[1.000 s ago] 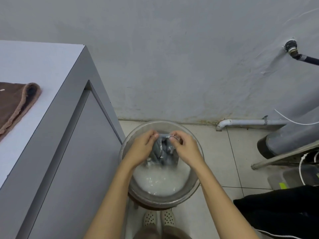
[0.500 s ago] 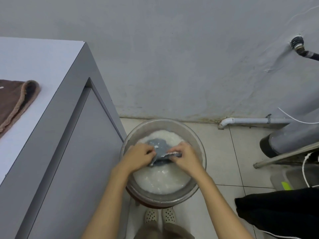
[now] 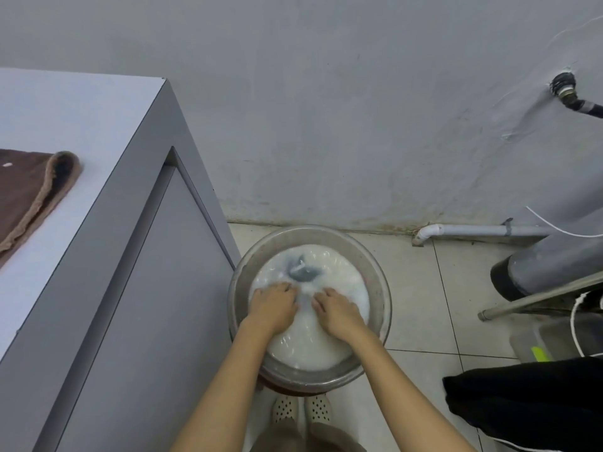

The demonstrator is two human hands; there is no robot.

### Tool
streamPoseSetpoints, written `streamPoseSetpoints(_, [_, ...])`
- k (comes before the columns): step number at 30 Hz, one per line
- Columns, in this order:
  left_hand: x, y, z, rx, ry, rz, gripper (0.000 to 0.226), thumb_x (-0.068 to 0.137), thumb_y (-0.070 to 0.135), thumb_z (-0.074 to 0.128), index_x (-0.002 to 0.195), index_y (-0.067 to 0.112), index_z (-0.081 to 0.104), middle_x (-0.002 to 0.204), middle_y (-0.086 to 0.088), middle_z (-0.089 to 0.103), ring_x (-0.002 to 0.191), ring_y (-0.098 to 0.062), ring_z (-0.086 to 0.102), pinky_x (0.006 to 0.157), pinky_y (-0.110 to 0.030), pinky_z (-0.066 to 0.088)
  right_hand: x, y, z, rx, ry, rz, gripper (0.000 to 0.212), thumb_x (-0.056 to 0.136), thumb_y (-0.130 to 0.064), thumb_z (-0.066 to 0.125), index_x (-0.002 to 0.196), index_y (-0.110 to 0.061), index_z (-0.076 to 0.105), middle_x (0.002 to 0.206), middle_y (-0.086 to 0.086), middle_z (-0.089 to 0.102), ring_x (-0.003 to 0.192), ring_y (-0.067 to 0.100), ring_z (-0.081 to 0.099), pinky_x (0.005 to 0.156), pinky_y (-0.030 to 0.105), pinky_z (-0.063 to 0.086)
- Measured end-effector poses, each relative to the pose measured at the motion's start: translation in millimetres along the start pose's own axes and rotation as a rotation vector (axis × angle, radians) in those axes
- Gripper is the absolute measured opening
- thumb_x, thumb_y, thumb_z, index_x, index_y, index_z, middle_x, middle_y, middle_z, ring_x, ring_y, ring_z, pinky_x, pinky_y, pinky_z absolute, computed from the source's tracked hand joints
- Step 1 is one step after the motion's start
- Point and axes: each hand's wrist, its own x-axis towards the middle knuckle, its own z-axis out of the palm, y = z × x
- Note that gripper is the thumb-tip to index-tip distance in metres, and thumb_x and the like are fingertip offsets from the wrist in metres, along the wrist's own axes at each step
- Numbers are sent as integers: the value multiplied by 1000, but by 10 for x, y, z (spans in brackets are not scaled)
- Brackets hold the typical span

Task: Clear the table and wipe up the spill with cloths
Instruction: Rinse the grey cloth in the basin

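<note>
both hands, left hand and right hand, press a grey wet cloth into milky water in the round metal basin. fingers curl under the water; their grip cannot be told. a brown folded towel lies at the white tabletop's left edge.

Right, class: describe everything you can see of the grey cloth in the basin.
The grey cloth lies mostly sunk in milky white water in the round metal basin on the floor. Only a dark grey, wet, crumpled hump shows above the surface, toward the basin's far side. The rest runs under the water toward the left hand and right hand, which press down on it side by side. Its full shape is hidden.
</note>
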Motion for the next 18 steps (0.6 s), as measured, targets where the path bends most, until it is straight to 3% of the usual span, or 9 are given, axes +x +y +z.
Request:
streamPoseSetpoints(2, [-31,5,-72,-59,143,-3,28,96,29,38,105,15,62,118,-4,58,109,-24,53,87,-36,39,-2,-10,-54,140,121,-11,31,100,-25,40,107,-7,64,118,12,60,110,31,56,92,37,42])
streamPoseSetpoints(4, [-77,10,-117,-168,261,-40,22,90,21,45,82,16,65,96,-3,65,92,-25,59,73,-32,42,-36,3,-114,235,282,12,22,95,-17,51,102,-8,70,107,9,69,102,26,62,89,33,46])
streamPoseSetpoints(8, [-151,100,-160,-439,487,-115,9,85,13,59,80,18,63,87,3,62,81,-17,58,67,-24,38,-139,-15,-197,423,533,5,17,85,4,58,87,-5,72,85,2,69,78,10,60,70,7,38])
streamPoseSetpoints(10, [-167,149,-130,-468,547,-123,29,83,5,55,61,19,44,71,2,52,68,-18,50,56,-24,30,-173,-60,-235,456,601,-25,14,80,4,62,75,-8,66,71,-2,60,64,5,51,60,8,36])
streamPoseSetpoints(13, [-196,186,-49,-443,528,-113,47,86,4,50,50,20,24,50,6,32,50,-12,33,47,-24,19,-204,-98,-236,471,657,-56,26,76,5,60,63,-13,48,58,-4,46,53,5,39,53,13,35])
streamPoseSetpoints(16, [-208,221,-31,-493,498,-153,56,99,32,41,46,19,32,45,6,34,46,-9,34,49,-27,23,-227,-98,-202,411,643,-90,43,74,10,50,54,-21,28,52,-7,30,49,7,27,47,21,27])
streamPoseSetpoints(18, [-229,250,-94,-507,445,-184,57,103,32,27,49,17,38,51,3,42,54,-14,45,54,-28,27,-224,-106,-207,413,592,-97,45,72,12,46,53,-22,25,52,-6,30,50,7,27,47,22,21])
